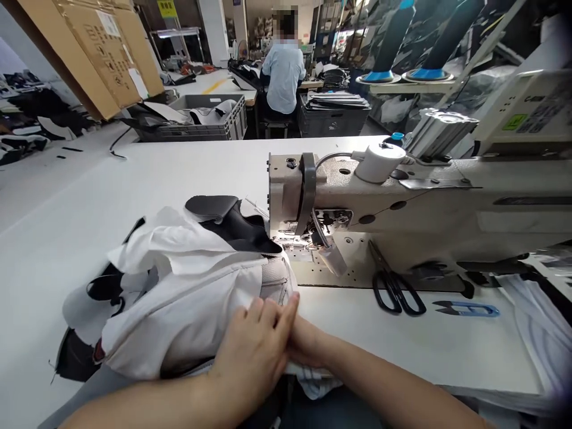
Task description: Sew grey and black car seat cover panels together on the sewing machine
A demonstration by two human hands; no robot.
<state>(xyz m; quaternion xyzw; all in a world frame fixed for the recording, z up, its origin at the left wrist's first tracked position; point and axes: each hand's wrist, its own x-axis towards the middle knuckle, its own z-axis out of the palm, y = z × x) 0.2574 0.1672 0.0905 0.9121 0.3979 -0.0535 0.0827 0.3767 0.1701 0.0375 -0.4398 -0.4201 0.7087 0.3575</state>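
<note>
A bulky sewn piece of white and black fabric (196, 298) lies in folds on the white table, left of the sewing machine (330, 190). Its right end, with a grey mesh strip (273, 271), reaches up to the lit needle area. My left hand (254, 339) is closed on the near edge of this piece, fingers curled and thumb stretched toward the machine. Against it, on the right, lies my right hand (306, 342); its fingers are mostly hidden behind the left hand, so its grip does not show.
Black-handled scissors (397, 292) lie partly on the machine bed, beside blue thread snips (469, 308). White cloth (538, 333) lies at the right edge. Beyond the table stand grey crates (232, 119), a cardboard box (102, 53) and a seated person (283, 74). Thread cones (393, 42) stand at upper right.
</note>
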